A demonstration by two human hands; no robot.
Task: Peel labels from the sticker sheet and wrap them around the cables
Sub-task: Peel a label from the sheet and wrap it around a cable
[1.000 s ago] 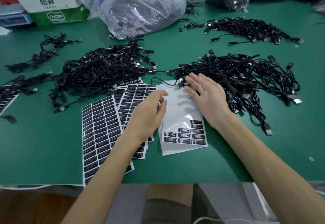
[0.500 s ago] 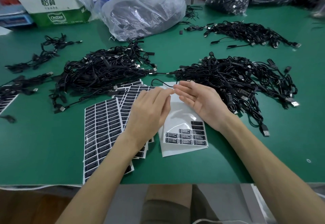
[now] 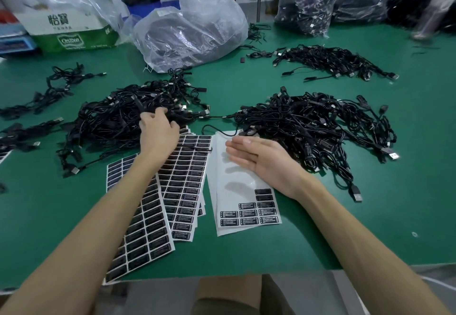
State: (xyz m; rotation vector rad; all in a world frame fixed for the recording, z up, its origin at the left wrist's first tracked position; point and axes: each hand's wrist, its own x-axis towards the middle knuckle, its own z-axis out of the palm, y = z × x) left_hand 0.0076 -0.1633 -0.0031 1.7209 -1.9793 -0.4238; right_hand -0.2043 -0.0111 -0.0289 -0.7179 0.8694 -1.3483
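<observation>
My left hand reaches into the near edge of the left pile of black cables, its fingers curled on a cable there. My right hand hovers with straight fingers, palm turned left, over a mostly peeled sticker sheet that keeps a few black labels at its lower end. Full sheets of black labels lie fanned under my left forearm. A second large cable pile sits just right of my right hand.
A green table carries it all. A third cable heap lies far right, and small cable bundles far left. A clear plastic bag, a cardboard box and bagged cables line the back edge.
The hands were together over the peeled sheet; my left hand has since moved up and left into the left cable pile, while my right hand stays over the sheet with fingers straightened.
</observation>
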